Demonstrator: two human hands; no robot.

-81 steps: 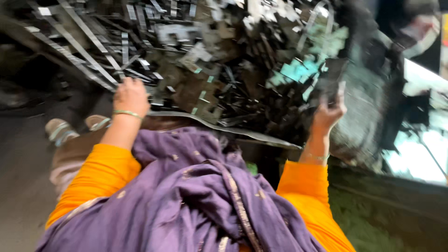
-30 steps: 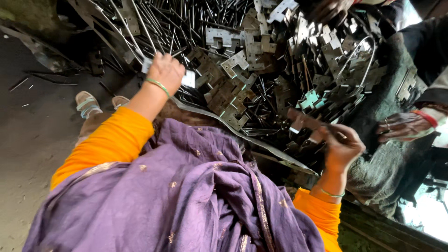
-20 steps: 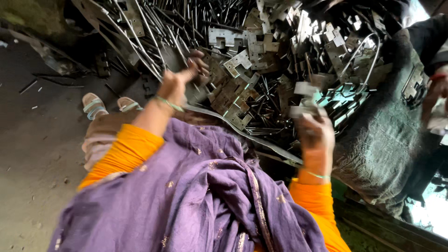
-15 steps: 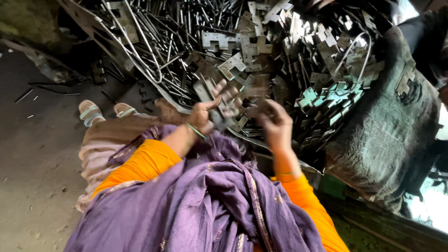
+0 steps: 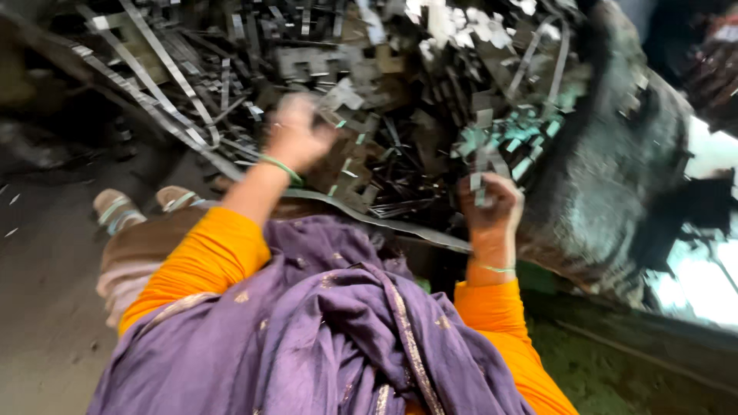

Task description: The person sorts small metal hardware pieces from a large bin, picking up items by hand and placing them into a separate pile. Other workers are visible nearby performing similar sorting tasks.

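Here, right hand (image 5: 492, 211) fingers clenched round metal piece (image 5: 480, 165), left hand (image 5: 296, 134) (blurred, grip unclear) over scrap pile (image 5: 400, 92).

We note a small flat metal piece (image 5: 478, 178), grey and notched, standing upright out of the closed right hand (image 5: 490, 206) near the near edge of the scrap heap (image 5: 400, 100). The left hand (image 5: 296, 134), blurred, reaches over tangled grey strips and stamped offcuts at the heap's left part; contact cannot be confirmed.

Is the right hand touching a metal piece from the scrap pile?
Touching. The head view shows the right hand raised and closed around a small flat metal piece, which sticks up from its fingers.
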